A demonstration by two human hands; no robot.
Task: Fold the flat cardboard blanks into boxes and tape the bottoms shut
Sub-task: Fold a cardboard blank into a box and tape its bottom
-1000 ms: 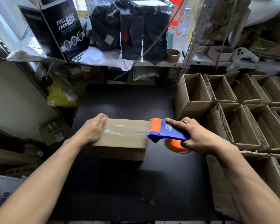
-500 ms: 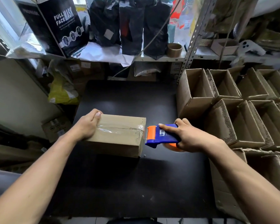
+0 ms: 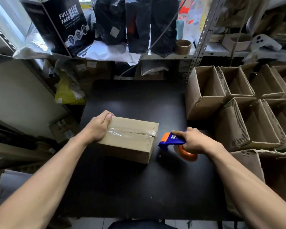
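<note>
Open cartons [image 3: 234, 100] crowd the black table [image 3: 139, 187] right of the taped box [image 3: 130, 138].

Black table [image 3: 139, 100], perforated metal shelving upright [image 3: 200, 40], pale wall [image 3: 15, 90] left, daylit window [image 3: 5, 22].

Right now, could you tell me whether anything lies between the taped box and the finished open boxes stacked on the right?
Yes: the right hand holds the tape dispenser on the black table, right between the box and the open boxes.

Box [image 3: 129, 138] on table [image 3: 139, 187] (tape dispenser [image 3: 171, 140] just right).
</note>
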